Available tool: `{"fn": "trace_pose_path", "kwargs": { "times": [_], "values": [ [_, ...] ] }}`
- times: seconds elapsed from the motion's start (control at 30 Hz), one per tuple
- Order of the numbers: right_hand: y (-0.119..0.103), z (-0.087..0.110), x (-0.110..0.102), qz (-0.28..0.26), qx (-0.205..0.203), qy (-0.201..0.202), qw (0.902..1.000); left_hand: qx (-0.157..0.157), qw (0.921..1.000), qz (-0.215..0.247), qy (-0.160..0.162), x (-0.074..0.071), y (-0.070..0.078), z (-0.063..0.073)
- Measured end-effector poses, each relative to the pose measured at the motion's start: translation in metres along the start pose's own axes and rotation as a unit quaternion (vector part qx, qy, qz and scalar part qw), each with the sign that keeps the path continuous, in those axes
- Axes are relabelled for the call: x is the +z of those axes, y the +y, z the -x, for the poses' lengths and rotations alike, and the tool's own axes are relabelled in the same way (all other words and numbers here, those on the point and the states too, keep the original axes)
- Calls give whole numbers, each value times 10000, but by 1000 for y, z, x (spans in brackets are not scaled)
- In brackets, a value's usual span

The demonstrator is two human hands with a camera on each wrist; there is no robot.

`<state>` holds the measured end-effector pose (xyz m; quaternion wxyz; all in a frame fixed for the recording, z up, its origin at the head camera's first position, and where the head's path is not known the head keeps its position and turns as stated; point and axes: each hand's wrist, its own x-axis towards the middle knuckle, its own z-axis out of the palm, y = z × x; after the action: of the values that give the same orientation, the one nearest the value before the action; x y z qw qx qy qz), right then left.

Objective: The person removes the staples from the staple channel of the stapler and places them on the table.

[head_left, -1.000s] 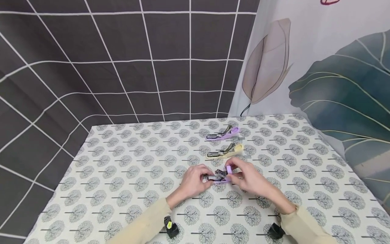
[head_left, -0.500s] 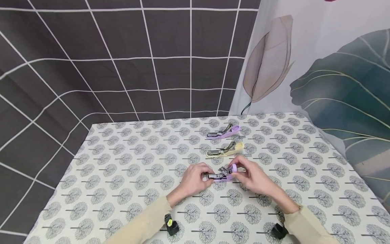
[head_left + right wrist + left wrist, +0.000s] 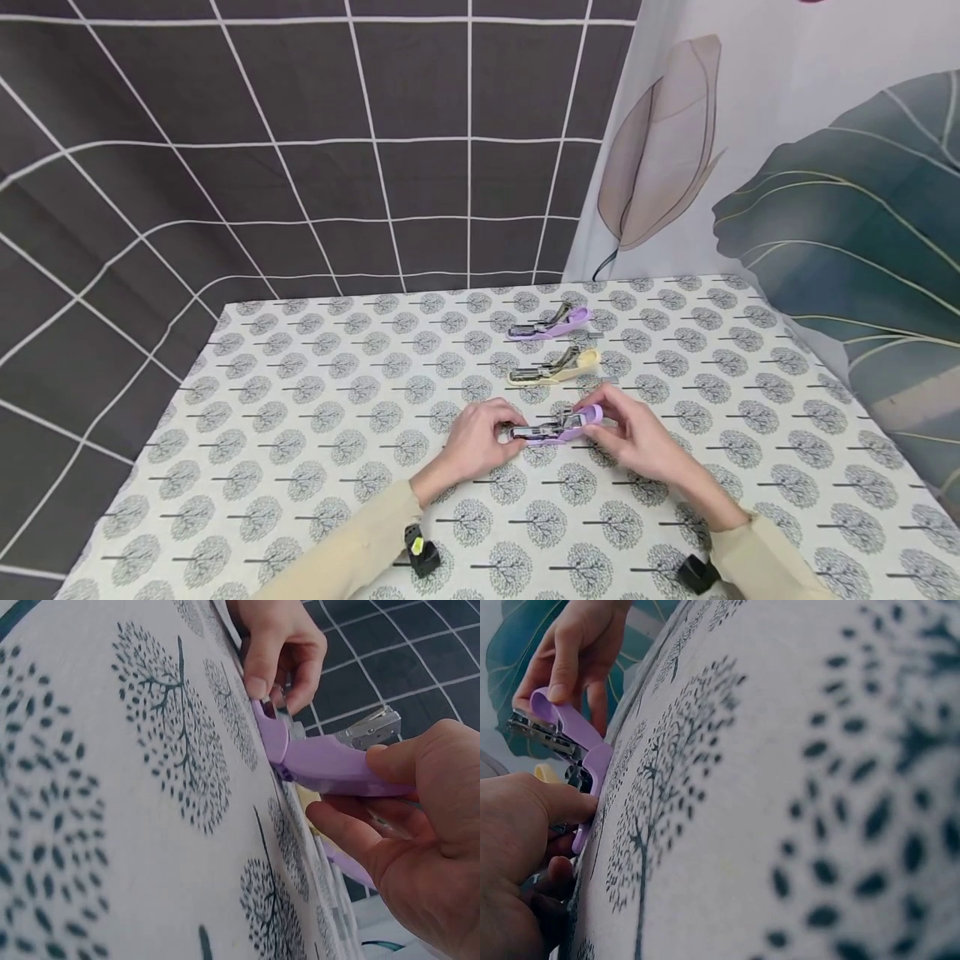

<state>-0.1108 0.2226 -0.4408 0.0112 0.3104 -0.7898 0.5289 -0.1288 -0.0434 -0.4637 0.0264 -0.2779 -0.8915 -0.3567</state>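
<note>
A purple stapler (image 3: 591, 414) lies nearest the person, its top cover swung back to the right and its metal parts bared. My left hand (image 3: 482, 440) pinches the base's left end against the cloth. On the other side, my right hand (image 3: 636, 435) holds the raised purple cover between thumb and fingers. The right wrist view shows that cover (image 3: 330, 761) angled off the table, with a metal piece (image 3: 375, 727) standing out from it. In the left wrist view the hinge (image 3: 598, 756) sits between both hands.
Behind the hands lie a yellow stapler (image 3: 588, 361) and another purple stapler (image 3: 576, 317), both with covers folded back. Small grey strips (image 3: 609, 381) lie by their right ends. A tree-print cloth (image 3: 300, 467) covers the table; a dark grid curtain (image 3: 420, 183) hangs behind.
The near stapler's cover has tipped from upright over to the right, and my right hand has moved right with it. My left hand has stayed at the base's left end.
</note>
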Motion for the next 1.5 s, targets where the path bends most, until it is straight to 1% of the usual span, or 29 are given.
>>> {"fn": "trace_pose_path", "kwargs": {
  "times": [0.1,0.17,0.23,0.33,0.37,0.5,0.53,0.57,0.63,0.7,0.73,0.77,0.8,0.87,0.93,1.0,1.07,1.1,1.17,1.23,1.27,1.33,1.4,1.5],
  "values": [
    [1,4,-3,-119,317,-79,9994,-66,10000,-10,-45,0,1,0],
    [2,7,-5,-270,696,-113,9971,-98,9999,-18,-72,0,1,0],
    [3,10,-7,-473,1142,-132,9922,-105,9999,-18,-85,0,1,0],
    [5,13,-9,-739,1574,-112,9847,-95,9999,-14,-79,0,2,0],
    [6,13,-9,-785,1567,-123,9845,-89,9999,-8,-76,0,2,0],
    [9,13,-10,-765,1253,-171,9890,-74,9999,-4,-70,-1,3,0],
    [8,13,-10,-773,1257,-161,9889,-71,9999,-10,-79,-1,3,0],
    [7,14,-10,-784,1311,-149,9882,-70,9999,-9,-84,0,2,1],
    [5,14,-9,-789,1563,-76,9845,-63,9999,-24,-93,0,2,1],
    [1,15,-8,-635,1751,54,9825,-49,9999,-39,-92,0,2,1],
    [-2,15,-7,-548,1821,168,9816,-47,9999,-47,-89,1,1,1],
    [-4,15,-6,-422,1790,309,9825,-39,9999,-56,-77,1,1,0],
    [-7,14,-5,-166,1690,520,9841,-31,10000,-62,-70,1,1,0],
    [-13,13,-3,323,1433,1058,9835,-33,10000,-74,-51,1,1,0],
    [-21,10,-1,668,1138,1733,9760,-33,9999,-90,-44,1,1,0],
    [-29,7,2,968,808,2346,9639,-34,9999,-86,-41,0,1,1],
    [-38,5,8,925,433,2703,9573,-33,9999,-93,-37,0,1,2],
    [-42,4,11,772,303,2764,9574,-28,9999,-93,-40,0,1,2],
    [-50,3,20,482,105,2685,9620,-14,9999,-98,-37,-1,1,2],
    [-57,2,31,23,207,2393,9707,-5,9999,-102,-30,-1,0,2],
    [-60,2,37,-211,380,2222,9740,0,9999,-100,-23,-1,0,2],
    [-64,1,47,-555,803,1899,9769,4,10000,-91,-23,-1,0,1],
    [-65,-1,57,-807,1320,1660,9739,5,10000,-49,-13,0,-1,1],
    [-61,-5,69,-872,1823,1495,9679,32,10000,2,-3,0,-1,0]
  ]
}}
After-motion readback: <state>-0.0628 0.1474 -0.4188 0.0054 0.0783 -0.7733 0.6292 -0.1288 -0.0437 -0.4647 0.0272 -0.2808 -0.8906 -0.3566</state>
